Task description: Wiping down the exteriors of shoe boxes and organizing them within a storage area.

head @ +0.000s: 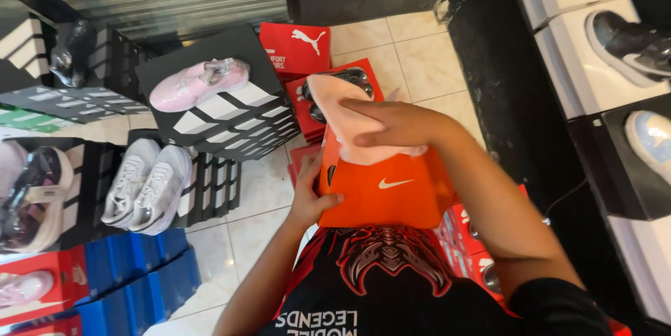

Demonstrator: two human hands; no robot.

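Observation:
I hold an orange shoe box against my chest. My left hand grips its left edge, thumb on the front face. My right hand presses a pale pink cloth flat on the top of the box, fingers together over the cloth. Just beyond the cloth, a dark shiny shoe lies on a red box on the floor.
Black striped boxes at the left carry a pink shoe and a pair of white sneakers. Blue boxes and red boxes stack at lower left. White shelves with shoes stand at the right. Tiled floor lies ahead.

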